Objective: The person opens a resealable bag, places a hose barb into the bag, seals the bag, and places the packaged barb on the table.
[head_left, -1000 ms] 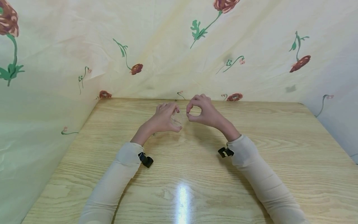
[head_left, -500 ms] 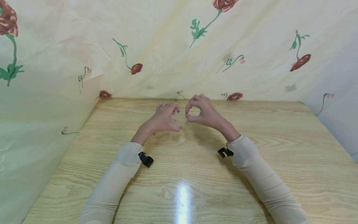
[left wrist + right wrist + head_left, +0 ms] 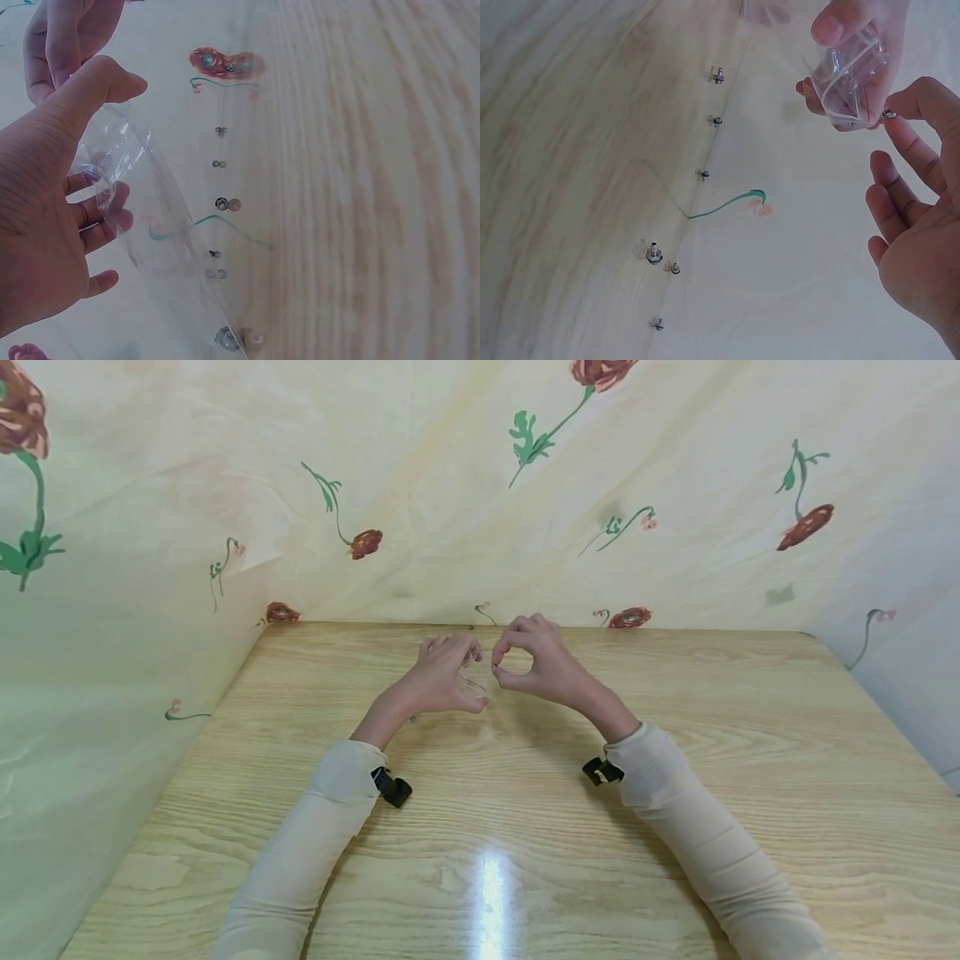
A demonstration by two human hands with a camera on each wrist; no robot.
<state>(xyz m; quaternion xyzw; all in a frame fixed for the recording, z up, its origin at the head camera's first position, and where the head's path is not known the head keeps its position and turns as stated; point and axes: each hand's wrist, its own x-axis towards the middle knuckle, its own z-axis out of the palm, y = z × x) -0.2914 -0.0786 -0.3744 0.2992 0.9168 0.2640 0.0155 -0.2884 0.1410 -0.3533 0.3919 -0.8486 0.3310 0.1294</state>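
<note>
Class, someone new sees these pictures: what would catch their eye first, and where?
Likely the left hand, holding a clear plastic bag, and the right hand, pinching a tiny metal part near it, both mid-picture above the wooden table in the head view. Next, perhaps, the red flowers printed on the pale cloth beyond.

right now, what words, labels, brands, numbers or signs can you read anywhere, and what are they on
None can be read in any view.
Clear bag: no readable print, just a red line.
Metal piece in the right hand: too small to tell.
Metal parts on the table: also too small.
Flowered sheet: printed flowers, no lettering visible.
</note>
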